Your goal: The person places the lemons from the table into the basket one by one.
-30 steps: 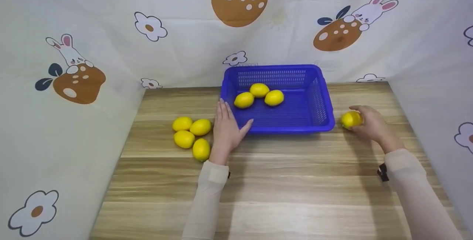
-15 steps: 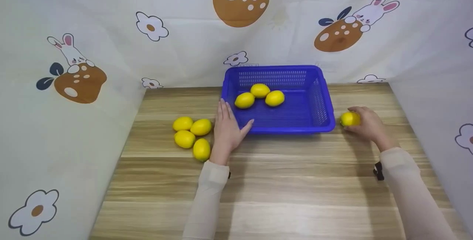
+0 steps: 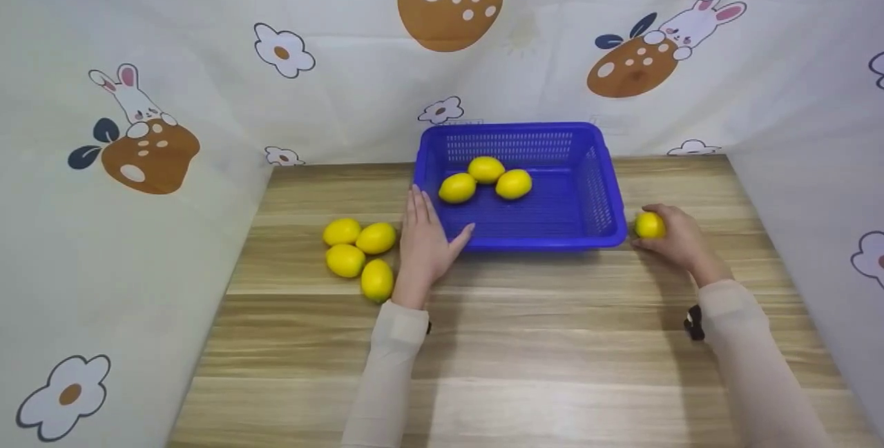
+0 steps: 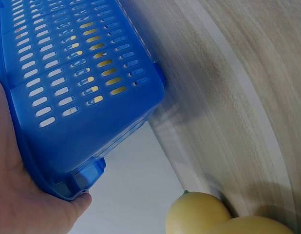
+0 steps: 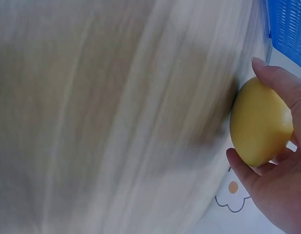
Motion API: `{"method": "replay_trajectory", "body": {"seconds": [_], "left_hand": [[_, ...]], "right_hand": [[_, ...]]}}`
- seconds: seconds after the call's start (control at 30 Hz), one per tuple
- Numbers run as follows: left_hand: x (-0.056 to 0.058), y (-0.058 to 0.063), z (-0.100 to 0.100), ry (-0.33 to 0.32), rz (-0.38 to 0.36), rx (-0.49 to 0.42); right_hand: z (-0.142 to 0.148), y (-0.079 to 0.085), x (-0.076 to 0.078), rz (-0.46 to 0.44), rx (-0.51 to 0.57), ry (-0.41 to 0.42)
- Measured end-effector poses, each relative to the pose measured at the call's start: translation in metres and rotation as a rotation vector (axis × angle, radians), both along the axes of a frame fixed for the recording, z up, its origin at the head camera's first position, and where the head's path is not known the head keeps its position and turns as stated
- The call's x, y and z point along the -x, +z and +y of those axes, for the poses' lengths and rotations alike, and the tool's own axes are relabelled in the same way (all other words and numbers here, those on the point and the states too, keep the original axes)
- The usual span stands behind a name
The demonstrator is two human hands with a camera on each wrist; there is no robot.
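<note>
A blue plastic basket stands at the back of the table with three lemons inside, towards its left. My left hand rests against its front left corner, fingers straight along the side and thumb spread over the front rim; the left wrist view shows the palm touching the basket's rim. Right of the basket, my right hand holds one lemon between thumb and fingers, as the right wrist view confirms, with the lemon partly hidden by the hand.
Several lemons lie in a cluster left of the basket, close to my left forearm. The wooden table meets a printed cloth at the back and on both sides.
My right hand has shifted slightly left with the lemon, nearer to the basket's right side. The left hand, the basket and the other lemons stay where they were.
</note>
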State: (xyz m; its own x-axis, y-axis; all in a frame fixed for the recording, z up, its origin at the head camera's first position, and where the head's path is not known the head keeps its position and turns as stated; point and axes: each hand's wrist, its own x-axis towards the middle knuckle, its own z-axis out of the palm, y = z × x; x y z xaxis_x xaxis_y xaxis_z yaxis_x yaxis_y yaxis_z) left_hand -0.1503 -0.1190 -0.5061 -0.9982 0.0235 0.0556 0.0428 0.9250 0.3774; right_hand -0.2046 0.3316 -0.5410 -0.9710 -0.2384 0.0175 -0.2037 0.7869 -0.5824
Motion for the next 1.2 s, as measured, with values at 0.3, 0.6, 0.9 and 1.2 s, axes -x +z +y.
{"method": "replay_trajectory", "body": {"seconds": [0.3, 0.6, 0.9, 1.2], "left_hand": [[0.0, 0.0, 0.0, 0.008, -0.006, -0.02], [0.001, -0.001, 0.0, 0.007, -0.011, -0.022], [0.001, -0.001, 0.0, 0.003, -0.004, -0.019], [0.001, -0.001, 0.0, 0.002, -0.018, -0.01]], "right_hand": [[-0.003, -0.007, -0.007, -0.017, 0.023, -0.057], [-0.004, -0.009, -0.013, -0.023, 0.054, -0.141], [-0.008, -0.011, -0.019, 0.02, 0.061, -0.202], [-0.01, -0.006, -0.024, 0.067, 0.05, -0.2]]}}
